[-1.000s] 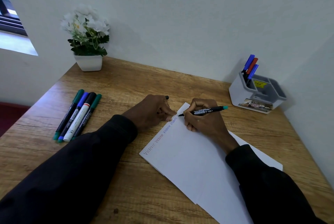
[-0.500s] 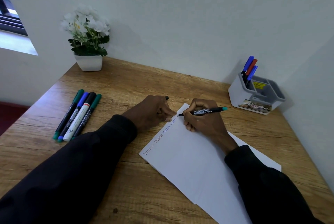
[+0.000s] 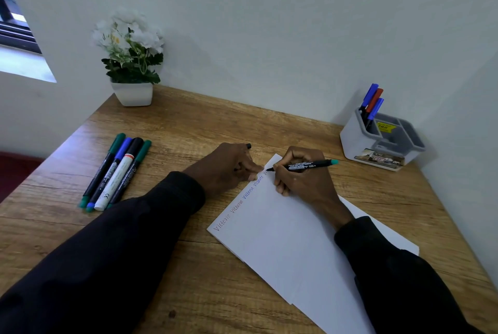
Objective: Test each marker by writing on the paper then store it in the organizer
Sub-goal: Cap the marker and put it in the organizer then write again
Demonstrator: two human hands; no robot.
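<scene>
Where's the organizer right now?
In the head view, the organizer sits at the desk's far right corner against the wall, beyond the right hand, with three markers standing in it.

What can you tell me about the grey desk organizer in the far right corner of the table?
The grey plastic desk organizer sits on the wooden table at its far right corner, close to the wall. It has a paler outer shell, darker inner compartments, a yellow sticker inside and a picture label along its front base. Its tall left compartment holds three capped markers, two blue and one red, leaning upright. The other compartments look empty. Neither hand touches it.
</scene>
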